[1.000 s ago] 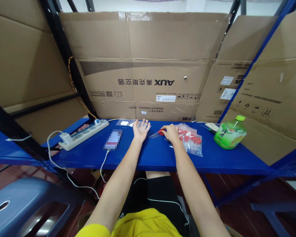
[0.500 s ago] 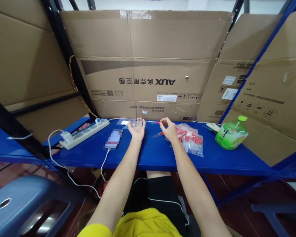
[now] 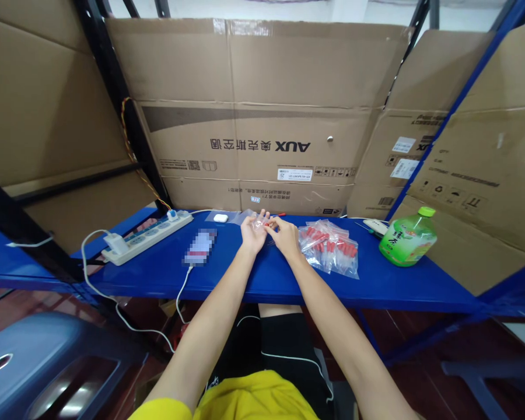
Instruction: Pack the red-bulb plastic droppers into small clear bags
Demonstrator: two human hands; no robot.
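Note:
My left hand (image 3: 252, 234) holds a small clear plastic bag (image 3: 259, 222) above the blue shelf (image 3: 262, 274), fingers curled round it. My right hand (image 3: 283, 236) is pressed against it from the right, pinching a thin red-handled piece (image 3: 268, 223) at the bag's mouth. Both hands meet over the middle of the shelf. To the right lies a heap of clear bags with red pieces (image 3: 330, 248). One more red-handled piece (image 3: 280, 214) lies on the shelf behind the hands.
A white power strip (image 3: 146, 237) with a plugged charger and a phone (image 3: 200, 247) on a cable lie at the left. A white earbud case (image 3: 220, 218) sits on clear bags behind. A green drink bottle (image 3: 406, 237) lies at the right. Cardboard boxes (image 3: 262, 116) wall the back.
My right hand lifted a red-handled piece from beside the heap of bags and brought it left to my left hand. The left hand closed round the clear bag.

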